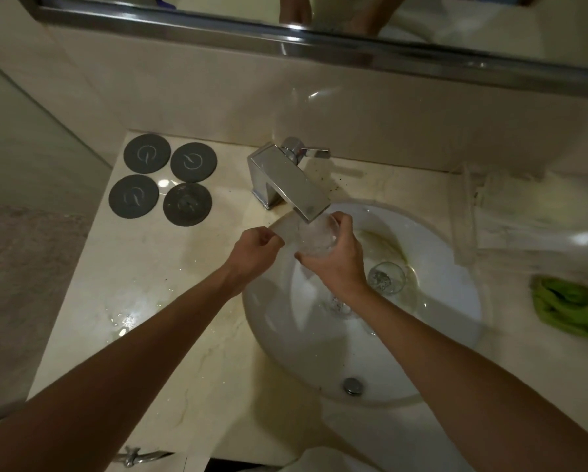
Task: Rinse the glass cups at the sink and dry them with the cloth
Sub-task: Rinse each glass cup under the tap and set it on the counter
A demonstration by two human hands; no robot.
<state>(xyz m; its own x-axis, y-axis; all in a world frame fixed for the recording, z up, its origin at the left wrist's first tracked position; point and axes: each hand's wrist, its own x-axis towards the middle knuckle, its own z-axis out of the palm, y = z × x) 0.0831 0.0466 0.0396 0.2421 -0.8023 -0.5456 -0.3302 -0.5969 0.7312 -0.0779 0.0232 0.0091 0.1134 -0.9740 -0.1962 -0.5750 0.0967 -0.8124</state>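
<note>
Clear glass is what your right hand (337, 264) has hold of: one glass cup (316, 238), fingers and thumb curled round its side, held over the back of the white sink (285, 335) with its mouth right under the lip of the chrome tap (291, 183). Holding it there, tilted toward the spout, lets the water fall straight into the bowl of the cup and run off into the basin rather than onto the desk (170, 335); the inside looks frothy with running water, though the stream itself is hard to make out. Your left hand (255, 248) hangs just beside the cup, fingers loosely curled with nothing in them, apart from the glass. It seems placed to steady or turn the cup, or to reach the tap lever.

A second glass cup (386, 277) lies lower in the sink, to the right of your wrist, probably waiting its turn or set down wet. Near the right edge of the desk sits the green cloth (568, 310), well apart from the basin, which keeps it dry until you need it. Four dark round coasters (163, 180) sit on the left of the desk, a sensible landing place for dried cups. Water is already pooled on the desk to your left, so wet glass could slide there
</note>
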